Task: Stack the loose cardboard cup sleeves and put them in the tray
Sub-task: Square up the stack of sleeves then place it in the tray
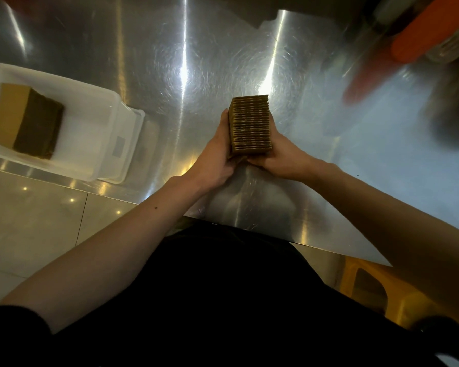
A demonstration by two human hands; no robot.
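Nearest my lens is the dark clothing (pixel 223 300) on the torso at six o'clock, with both bare forearms running up from it toward the centre of the frame. I see the left hand (pixel 215 160) and the right hand (pixel 281 157) brought together over the steel table (pixel 170 62), both clamped on one stack of cup sleeves (pixel 250 125): the left presses its left face, the right cups its right face and lower end. The stack shows me its ribbed edges, many thin brown layers packed tightly, running away from me toward twelve o'clock.

At nine o'clock, well apart from the hands, I see a white tray (pixel 112 102) near the table's edge, overlapping a second white container at its right side. Inside it lies another stack of sleeves (pixel 24 120), tan face up, dark edge toward the centre.

At one to two o'clock I see a blurred orange object (pixel 419 41); I cannot tell what it is. Tiled floor (pixel 32 213) shows at eight o'clock.
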